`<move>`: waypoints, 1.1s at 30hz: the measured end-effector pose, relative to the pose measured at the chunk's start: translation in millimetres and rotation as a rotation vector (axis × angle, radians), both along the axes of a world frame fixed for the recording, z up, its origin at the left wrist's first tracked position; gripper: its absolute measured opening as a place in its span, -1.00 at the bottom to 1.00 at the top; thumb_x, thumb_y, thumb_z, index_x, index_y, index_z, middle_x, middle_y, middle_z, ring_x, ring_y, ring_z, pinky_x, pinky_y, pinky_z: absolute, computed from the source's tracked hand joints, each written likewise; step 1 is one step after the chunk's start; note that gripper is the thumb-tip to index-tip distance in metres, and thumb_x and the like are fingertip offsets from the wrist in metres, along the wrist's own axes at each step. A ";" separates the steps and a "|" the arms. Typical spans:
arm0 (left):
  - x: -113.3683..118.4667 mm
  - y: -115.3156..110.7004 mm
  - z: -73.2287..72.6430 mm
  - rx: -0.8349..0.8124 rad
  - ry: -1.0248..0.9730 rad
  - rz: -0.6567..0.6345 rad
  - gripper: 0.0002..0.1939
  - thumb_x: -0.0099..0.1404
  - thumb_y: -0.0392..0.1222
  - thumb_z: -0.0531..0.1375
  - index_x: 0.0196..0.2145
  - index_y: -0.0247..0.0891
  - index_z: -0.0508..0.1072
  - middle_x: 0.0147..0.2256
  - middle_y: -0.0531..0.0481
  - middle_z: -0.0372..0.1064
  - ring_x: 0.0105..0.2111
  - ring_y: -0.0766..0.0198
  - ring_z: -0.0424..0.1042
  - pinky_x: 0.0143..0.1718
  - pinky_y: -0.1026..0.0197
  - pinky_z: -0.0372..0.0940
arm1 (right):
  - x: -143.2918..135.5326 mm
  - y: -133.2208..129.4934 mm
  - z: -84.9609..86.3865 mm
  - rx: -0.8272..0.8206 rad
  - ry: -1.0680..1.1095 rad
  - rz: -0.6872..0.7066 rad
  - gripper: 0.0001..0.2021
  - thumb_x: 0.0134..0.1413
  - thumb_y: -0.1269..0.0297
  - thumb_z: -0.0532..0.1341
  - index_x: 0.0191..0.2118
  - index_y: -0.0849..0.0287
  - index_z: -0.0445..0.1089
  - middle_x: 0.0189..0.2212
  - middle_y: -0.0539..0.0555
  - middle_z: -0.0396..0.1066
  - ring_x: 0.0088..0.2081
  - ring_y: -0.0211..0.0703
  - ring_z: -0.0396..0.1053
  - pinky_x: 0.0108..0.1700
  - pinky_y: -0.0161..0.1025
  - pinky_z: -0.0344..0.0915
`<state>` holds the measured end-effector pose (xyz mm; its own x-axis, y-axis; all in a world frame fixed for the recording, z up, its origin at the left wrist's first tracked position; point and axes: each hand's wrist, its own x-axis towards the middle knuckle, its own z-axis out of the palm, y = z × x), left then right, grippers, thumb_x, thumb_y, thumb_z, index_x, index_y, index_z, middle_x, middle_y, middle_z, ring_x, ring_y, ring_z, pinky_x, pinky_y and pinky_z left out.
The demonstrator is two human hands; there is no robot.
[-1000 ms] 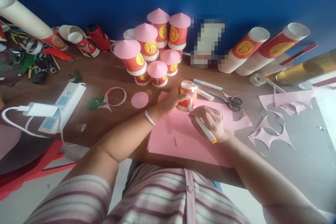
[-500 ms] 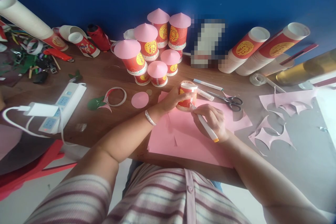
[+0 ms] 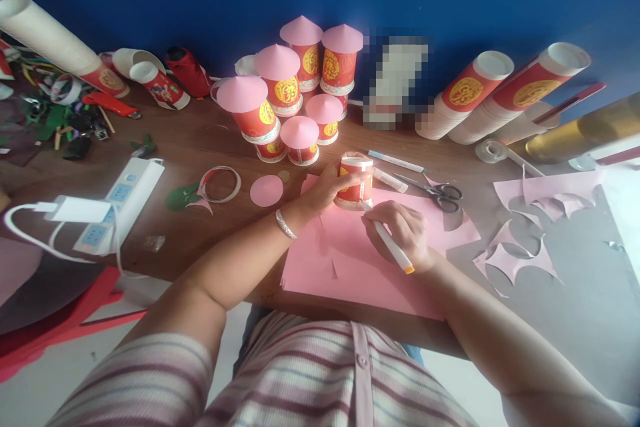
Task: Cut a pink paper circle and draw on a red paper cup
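Observation:
My left hand [image 3: 331, 188] grips a red paper cup [image 3: 351, 192] with a yellow print and white bands, its fingers wrapped round the side and back. In my right hand [image 3: 400, 230] is a white marker pen [image 3: 394, 248] with an orange end, its tip at the cup's lower edge. Both hands are above a stack of pink paper sheets [image 3: 325, 260]. Just behind them lie a capped white marker [image 3: 390, 180], a blue-ended marker [image 3: 397, 161] and black-handled scissors [image 3: 445, 199]. A pink paper disc [image 3: 267, 191] rests to the left of the sheets.
Several red cups with pink paper cones [image 3: 278, 63] stand at the back. Stacked paper cups [image 3: 473, 83] lean at the right, near a tape roll [image 3: 491, 151]. Pink paper scraps [image 3: 520, 263] lie on the right. A white power strip [image 3: 123, 203] is on the left, below a cluttered pile [image 3: 65, 113].
The cup in my left hand has shifted slightly left and up. My right hand has moved a little left with the marker, whose tip stays at the cup's lower edge.

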<state>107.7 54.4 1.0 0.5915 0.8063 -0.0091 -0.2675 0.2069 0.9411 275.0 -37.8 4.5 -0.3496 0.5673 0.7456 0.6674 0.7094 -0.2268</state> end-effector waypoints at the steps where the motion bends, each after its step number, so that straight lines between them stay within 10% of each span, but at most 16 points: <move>1: 0.1 0.1 -0.6 0.003 -0.003 0.002 -0.63 0.24 0.06 0.31 -0.13 -0.23 0.42 -0.17 -0.08 0.44 -0.09 0.13 0.44 -0.01 0.10 0.32 | -0.3 0.1 0.0 0.003 -0.001 0.001 -0.80 0.14 0.57 0.25 -0.20 0.13 0.34 -0.48 -0.04 0.41 -0.50 -0.25 0.39 -0.45 -0.32 0.34; 33: -1.5 -1.8 0.3 -0.053 -0.062 0.013 -0.66 0.25 0.00 0.32 -0.11 -0.24 0.47 -0.15 -0.08 0.49 -0.08 0.11 0.46 -0.04 0.13 0.32 | 1.0 -0.8 -2.2 0.008 -0.015 -0.015 -0.79 0.14 0.59 0.24 -0.20 0.15 0.30 -0.49 -0.03 0.38 -0.50 -0.27 0.36 -0.45 -0.32 0.31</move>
